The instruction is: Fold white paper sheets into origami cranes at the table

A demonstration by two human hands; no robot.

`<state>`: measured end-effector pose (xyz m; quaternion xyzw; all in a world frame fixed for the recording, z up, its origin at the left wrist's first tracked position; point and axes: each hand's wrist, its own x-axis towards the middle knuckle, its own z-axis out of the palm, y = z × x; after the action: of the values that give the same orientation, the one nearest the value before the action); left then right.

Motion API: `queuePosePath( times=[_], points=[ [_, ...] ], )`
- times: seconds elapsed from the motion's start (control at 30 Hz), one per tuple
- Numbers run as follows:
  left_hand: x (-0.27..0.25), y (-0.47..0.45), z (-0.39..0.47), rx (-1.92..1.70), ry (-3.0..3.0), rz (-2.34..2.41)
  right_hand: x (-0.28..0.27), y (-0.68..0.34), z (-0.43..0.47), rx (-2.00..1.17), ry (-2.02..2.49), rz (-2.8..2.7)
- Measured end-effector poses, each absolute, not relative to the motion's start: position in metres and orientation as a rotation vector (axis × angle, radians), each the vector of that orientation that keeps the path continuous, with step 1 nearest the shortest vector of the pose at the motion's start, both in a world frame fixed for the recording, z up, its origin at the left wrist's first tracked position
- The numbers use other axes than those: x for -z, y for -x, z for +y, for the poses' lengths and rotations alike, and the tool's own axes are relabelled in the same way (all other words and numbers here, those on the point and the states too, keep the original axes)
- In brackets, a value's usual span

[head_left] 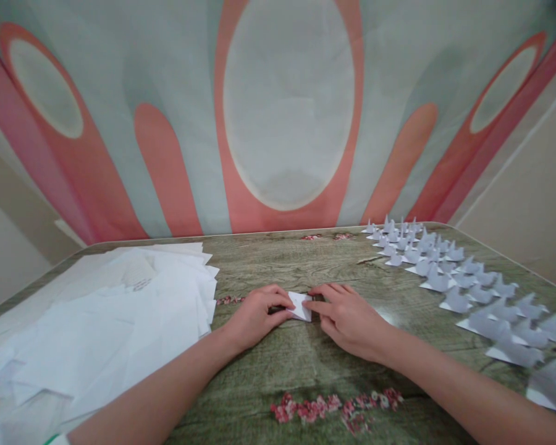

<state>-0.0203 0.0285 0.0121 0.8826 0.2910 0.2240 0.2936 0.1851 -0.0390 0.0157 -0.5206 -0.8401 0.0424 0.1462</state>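
Note:
A small piece of folded white paper (299, 305) lies on the wood-patterned table in front of me, between my two hands. My left hand (258, 315) pinches its left edge, with the thumb below and the fingers along the top. From the other side, my right hand (352, 318) rests an outstretched index finger on the paper's right part. The thumb of that hand is apart from the paper, and its other fingers reach forward beside the index finger. Part of the paper's left edge is hidden under my left fingertips.
A wide, loose pile of white paper sheets (167, 309) covers the table's left side. Rows of folded white paper birds (456, 300) stand along the right side. The table (259, 262) has printed pink flowers (312, 408) and meets a patterned backdrop (287, 105) at its far edge.

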Motion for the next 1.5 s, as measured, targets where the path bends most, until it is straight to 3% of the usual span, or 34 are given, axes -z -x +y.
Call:
queuePosePath(
  times=[0.47, 0.77, 1.5],
  points=[
    [-0.013, 0.021, 0.021, -0.450, -2.659, 0.629, 0.013, -0.187, -0.026, -0.235, 1.476, -2.148],
    [-0.014, 0.014, 0.019, -0.544, -2.394, 0.751, 0.009, -0.190, -0.025, -0.326, 1.478, -2.162],
    [-0.011, 0.002, 0.016, -0.582, -2.404, 1.055, 0.004, -0.200, -0.022, -0.438, 1.411, -2.238]
  ],
)
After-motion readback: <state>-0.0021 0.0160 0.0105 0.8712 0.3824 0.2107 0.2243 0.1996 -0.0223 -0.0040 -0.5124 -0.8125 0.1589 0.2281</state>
